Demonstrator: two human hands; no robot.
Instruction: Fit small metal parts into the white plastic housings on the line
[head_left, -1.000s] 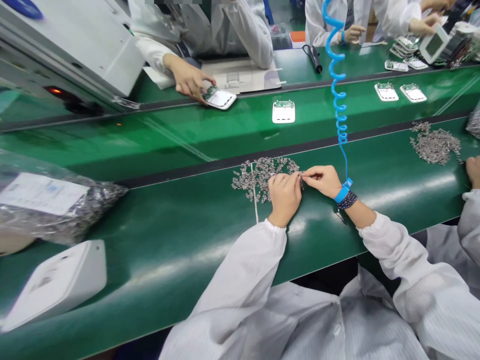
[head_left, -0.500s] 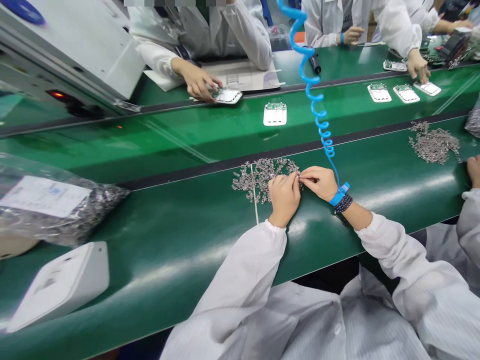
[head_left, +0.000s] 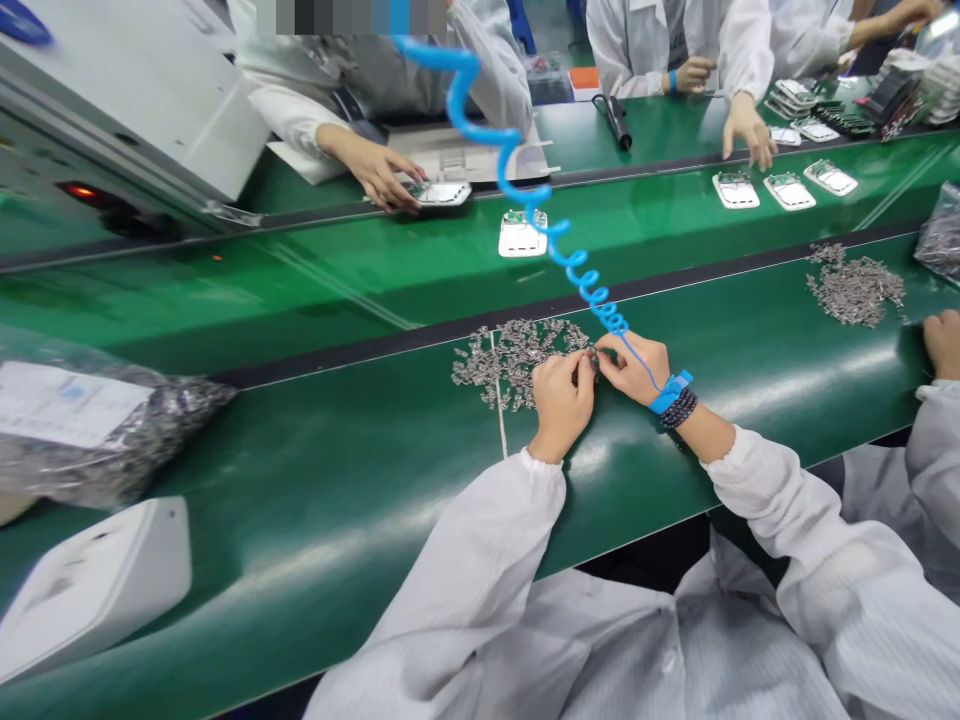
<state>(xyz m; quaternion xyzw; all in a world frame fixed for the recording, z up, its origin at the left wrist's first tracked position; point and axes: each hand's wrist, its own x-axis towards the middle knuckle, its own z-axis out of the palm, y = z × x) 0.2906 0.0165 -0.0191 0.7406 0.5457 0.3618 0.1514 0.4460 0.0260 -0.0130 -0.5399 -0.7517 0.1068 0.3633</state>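
Green surface [head_left: 315, 470] carries loose metal parts [head_left: 510, 365] just left of the left hand [head_left: 559, 405], curled close, while right-hand [head_left: 634, 368] fingers [head_left: 611, 348] pinch one part [head_left: 594, 360].

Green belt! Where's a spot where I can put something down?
The bare green belt between the plastic bag of metal parts and the pile of small metal bits has the most room. There's a smaller patch before the second pile. It's crowded at the first pile, around the left hand and right hand.
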